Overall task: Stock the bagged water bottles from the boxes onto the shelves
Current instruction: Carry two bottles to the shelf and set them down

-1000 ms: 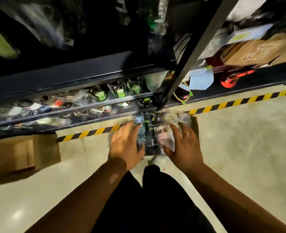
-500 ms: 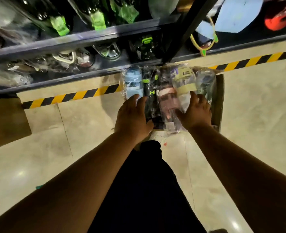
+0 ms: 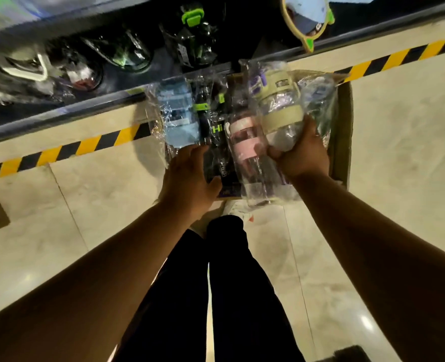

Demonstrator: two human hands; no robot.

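Bagged bottles (image 3: pixel 242 142) held over the box (image 3: pixel 343 131), caps toward the shelf (image 3: pixel 59 111).
Left hand (image 3: pixel 190 176), fingers nearly straight, presses the blue bottle (image 3: pixel 179 121); right hand (image 3: pixel 302 152) grips the cream-banded bottle (image 3: pixel 279 108). Long axes run from hands to shelf.

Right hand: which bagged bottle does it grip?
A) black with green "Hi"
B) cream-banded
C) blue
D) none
B: the right hand curls its fingers round the base of the cream-banded bottle, holding it in its clear bag above the box.
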